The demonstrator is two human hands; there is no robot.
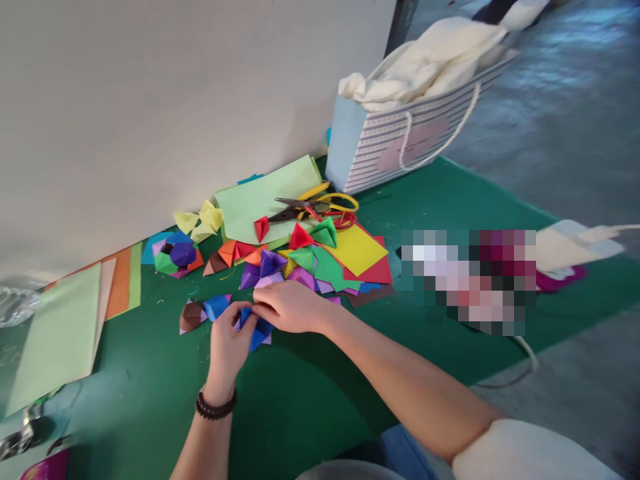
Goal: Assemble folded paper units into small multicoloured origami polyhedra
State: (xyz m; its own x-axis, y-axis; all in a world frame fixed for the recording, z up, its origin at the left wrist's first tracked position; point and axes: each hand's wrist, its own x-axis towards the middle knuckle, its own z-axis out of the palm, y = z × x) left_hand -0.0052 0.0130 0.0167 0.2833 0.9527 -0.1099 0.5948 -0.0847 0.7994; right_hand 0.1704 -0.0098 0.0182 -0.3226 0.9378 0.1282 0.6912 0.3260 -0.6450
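**Loose paper points crowd a tight blue pinch**

The left hand [227, 347] and right hand [289, 307] meet over a blue folded paper piece [259, 333], both mostly closed in a pinch on it, though the knuckles hide exactly how the fingers grip. The piece sits just above the green mat [310, 413], beside a scatter of crisp, sharp-cornered paper units. Thin paper like this could crease or lose a flap if the pinch is too hard or slips. The right wrist could brush the heap of coloured paper squares [345, 267] and disturb the loose pieces. Yellow-handled scissors [313, 205] lie with dark steel blades on a pale green sheet [265, 203], so a careless reach could knock them. The rounded cluster of folded units [175, 255] near the wall rests unsecured and might roll or shed points if bumped.
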